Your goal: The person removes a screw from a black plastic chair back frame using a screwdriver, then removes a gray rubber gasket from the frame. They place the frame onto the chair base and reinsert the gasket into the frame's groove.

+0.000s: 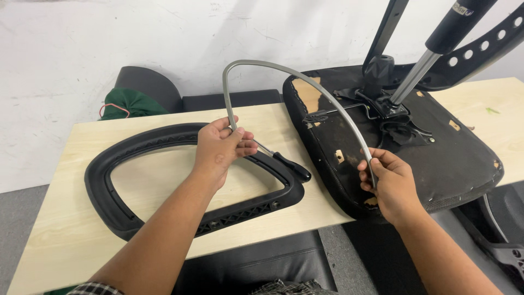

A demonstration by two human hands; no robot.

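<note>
Grey bent tube between both fingers.

gas cylinder: its top is cut off by the upper edge at 1 o'clock.
curved metal rod: both ends are hidden inside the left hand and right hand.
screwdriver: its tip is hidden behind the left hand.
green cloth: its lower part is hidden behind the table at 10 o'clock.

On the table, the frame lies left, the upturned seat right. A screwdriver rests on the frame's right edge; the rod arches above, between both.
</note>
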